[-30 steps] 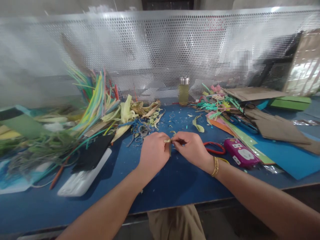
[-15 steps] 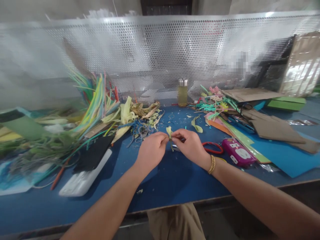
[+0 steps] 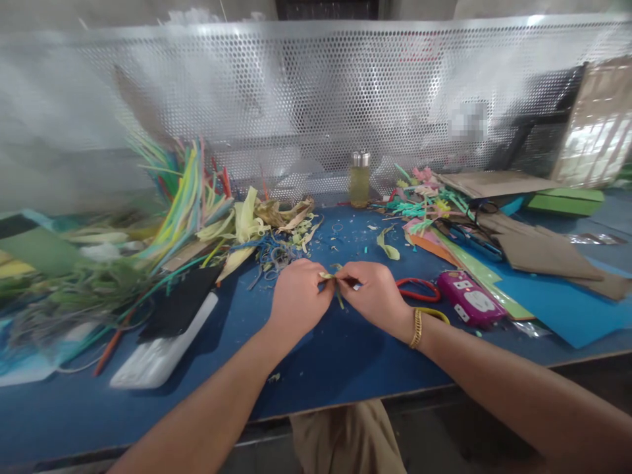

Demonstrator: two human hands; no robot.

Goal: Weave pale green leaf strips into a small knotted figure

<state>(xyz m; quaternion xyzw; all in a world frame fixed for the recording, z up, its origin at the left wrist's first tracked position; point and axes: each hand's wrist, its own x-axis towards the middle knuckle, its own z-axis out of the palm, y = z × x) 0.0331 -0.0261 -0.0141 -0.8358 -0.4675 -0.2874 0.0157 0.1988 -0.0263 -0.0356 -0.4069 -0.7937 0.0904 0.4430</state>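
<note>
My left hand [image 3: 296, 299] and my right hand [image 3: 376, 295] meet over the middle of the blue table [image 3: 340, 362]. Both pinch one small yellow-green strip piece [image 3: 332, 278] between their fingertips, with a thin green stem hanging below it. The fingers of both hands are closed on it. A gold bracelet [image 3: 415, 328] sits on my right wrist. Red-handled scissors [image 3: 417, 290] lie just right of my right hand.
A pile of coloured strips [image 3: 187, 204] and pale leaf scraps [image 3: 257, 227] lies left of centre. A white and black device [image 3: 162, 342] lies front left. A small bottle [image 3: 359, 179] stands by the perforated metal screen. A magenta box [image 3: 468, 298], coloured sheets and brown card [image 3: 548, 253] lie right.
Both hands stayed together on the small piece, lifting slightly half a second ago, then dropping back; the strip's tip, then sticking up, now lies flatter between the fingers.
</note>
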